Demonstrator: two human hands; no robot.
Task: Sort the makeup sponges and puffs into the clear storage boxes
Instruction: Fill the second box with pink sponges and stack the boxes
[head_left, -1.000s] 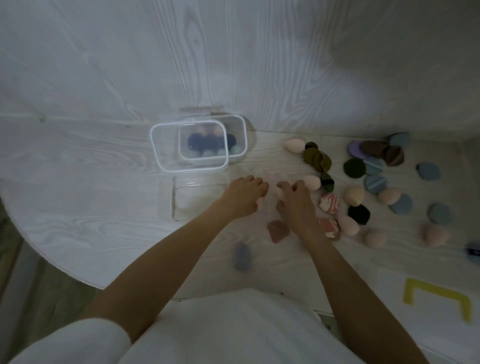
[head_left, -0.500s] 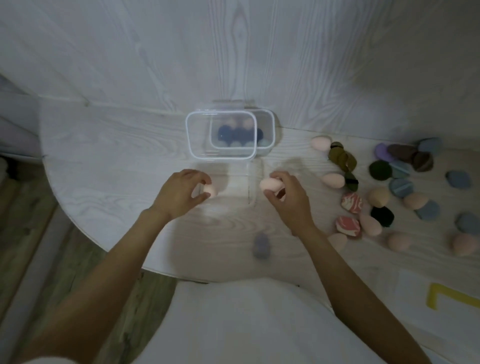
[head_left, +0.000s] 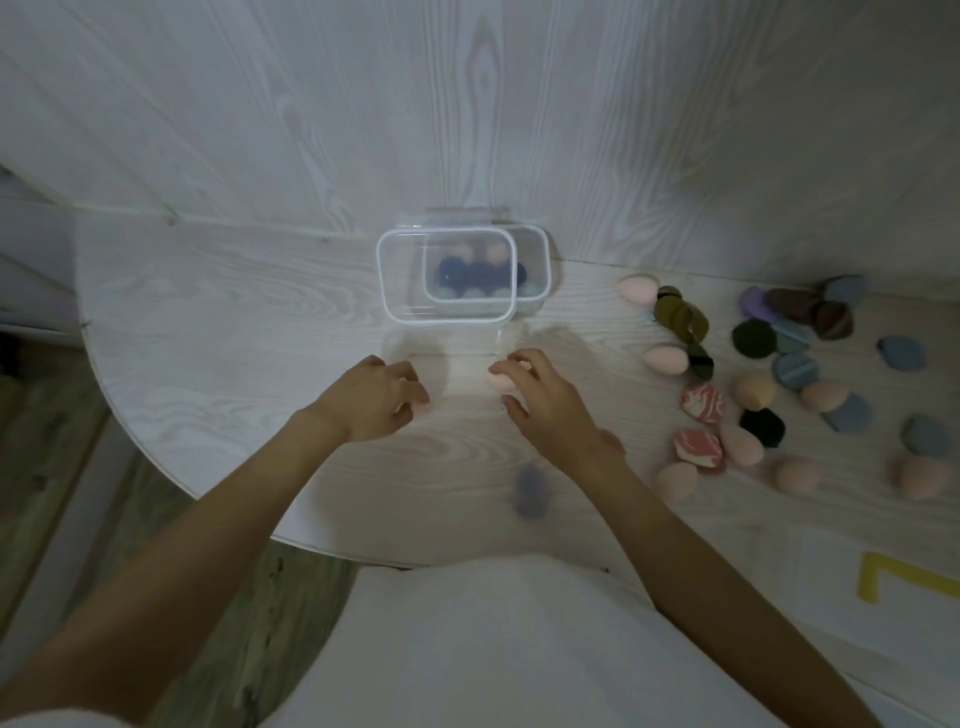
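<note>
Two bare hands work over the pale wood-grain round table (head_left: 218, 312). The left hand (head_left: 376, 397) has its fingers curled round a small pale pink sponge (head_left: 420, 407), only its tip showing at the fingertips. The right hand (head_left: 540, 397) pinches a peach egg-shaped sponge (head_left: 500, 382) between thumb and forefinger, the other fingers loosely spread.

Clear plastic boxes — three as far as I can count: an empty open one (head_left: 441, 364) directly between the hands, hard to see; a lidded one (head_left: 447, 280) just behind it; and a third box (head_left: 535, 260) behind that, partly overlapped, holding dark blue, pale blue and peach sponges, number unclear through the plastic.

Loose pile to the right, well apart from the boxes: about seven peach egg sponges (head_left: 665, 359), two red-and-white marbled sponges (head_left: 702, 402), roughly six blue-grey round puffs (head_left: 901, 353), two dark green puffs (head_left: 753, 338), olive puffs (head_left: 680, 314) stacked together, brown ones (head_left: 810, 312), one lilac puff (head_left: 753, 301).

A blurred purple-grey sponge (head_left: 530, 491) sits near the table edge, beside the right forearm. Yellow L-shaped tape mark (head_left: 893, 577) at lower right.
</note>
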